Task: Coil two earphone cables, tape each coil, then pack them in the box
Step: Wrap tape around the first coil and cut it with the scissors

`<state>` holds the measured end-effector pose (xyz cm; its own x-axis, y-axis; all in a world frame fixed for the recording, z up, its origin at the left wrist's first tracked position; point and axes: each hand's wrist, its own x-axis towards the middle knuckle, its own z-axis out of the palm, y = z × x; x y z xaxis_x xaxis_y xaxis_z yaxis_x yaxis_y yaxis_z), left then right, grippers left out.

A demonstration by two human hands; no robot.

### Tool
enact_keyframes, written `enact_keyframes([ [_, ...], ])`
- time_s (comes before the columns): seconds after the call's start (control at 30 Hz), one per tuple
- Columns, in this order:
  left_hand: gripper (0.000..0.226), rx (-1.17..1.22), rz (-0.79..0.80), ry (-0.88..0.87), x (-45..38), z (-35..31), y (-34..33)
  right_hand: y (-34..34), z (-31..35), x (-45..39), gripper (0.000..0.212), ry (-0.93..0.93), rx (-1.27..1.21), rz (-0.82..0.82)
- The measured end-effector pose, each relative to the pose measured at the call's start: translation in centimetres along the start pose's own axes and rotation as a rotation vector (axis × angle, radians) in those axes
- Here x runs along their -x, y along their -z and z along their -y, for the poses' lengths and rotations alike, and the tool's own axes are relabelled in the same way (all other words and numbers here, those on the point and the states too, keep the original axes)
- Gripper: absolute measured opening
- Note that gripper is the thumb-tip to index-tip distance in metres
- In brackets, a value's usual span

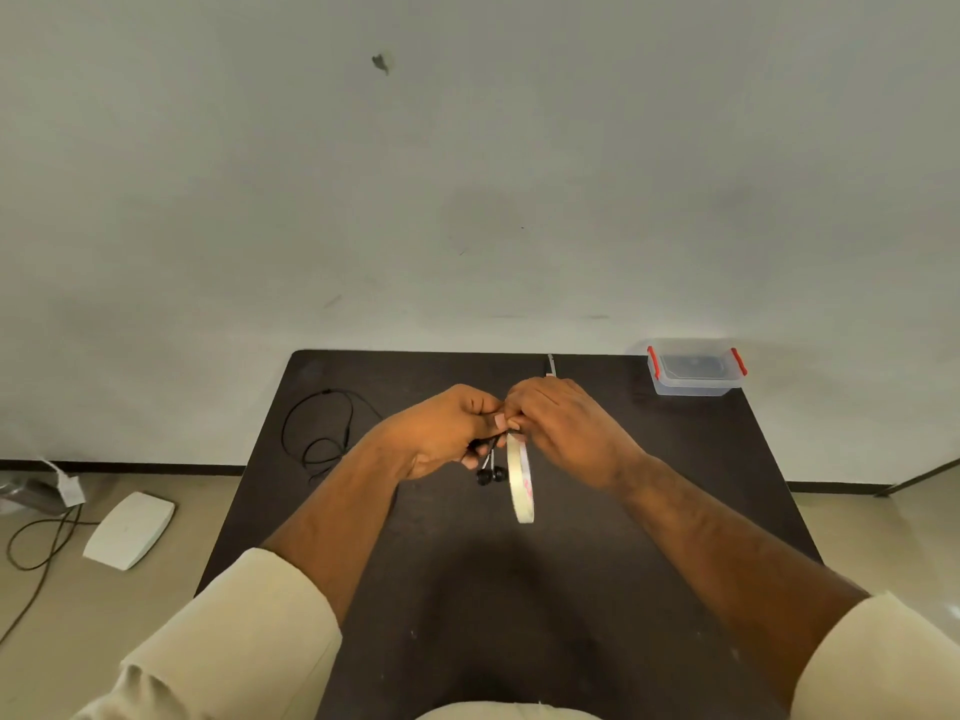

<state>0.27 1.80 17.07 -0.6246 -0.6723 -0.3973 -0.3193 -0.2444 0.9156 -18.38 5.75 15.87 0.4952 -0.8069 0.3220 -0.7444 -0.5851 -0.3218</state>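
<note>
Left hand [447,433] grips the coiled earphone [488,472], right hand [563,428] pinches the tape roll [521,480] hanging toward six o'clock: best wrap snugly, keeping the coil pinched tight.

No readable text, brand, no. or sign anywhere in view. The tape roll [521,479] has a small reddish mark on its inner face, too blurred to make out as letters. The clear box [695,370] w/ red clips shows no label that can be read.
</note>
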Motion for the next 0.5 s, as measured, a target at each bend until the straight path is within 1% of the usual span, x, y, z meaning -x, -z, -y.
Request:
enact_keyframes([
  [0.13,0.019,0.138,0.098,0.072,0.0,0.2,0.4,-0.5,-0.2,0.1,0.018,0.042,0.004,-0.001],
  [0.27,0.021,0.222,0.119,0.097,-0.1,0.2,0.4,-0.9,-0.1,0.4,0.011,0.069,0.001,-0.068],
  [0.33,0.022,0.215,0.107,0.106,-0.1,0.1,0.3,-0.7,0.1,0.6,0.015,0.089,0.003,-0.102],
  [0.4,0.021,0.162,0.065,0.115,-0.3,-0.1,-0.1,-0.8,0.0,0.7,0.01,0.114,0.039,-0.111],
  [0.43,0.02,0.128,0.033,0.117,-0.4,-0.2,-0.2,-0.9,-0.1,0.8,0.007,0.094,0.033,-0.106],
  [0.5,0.019,0.055,-0.027,0.113,-0.5,-0.4,-0.6,-1.1,0.0,0.8,0.007,-0.023,-0.049,-0.093],
])
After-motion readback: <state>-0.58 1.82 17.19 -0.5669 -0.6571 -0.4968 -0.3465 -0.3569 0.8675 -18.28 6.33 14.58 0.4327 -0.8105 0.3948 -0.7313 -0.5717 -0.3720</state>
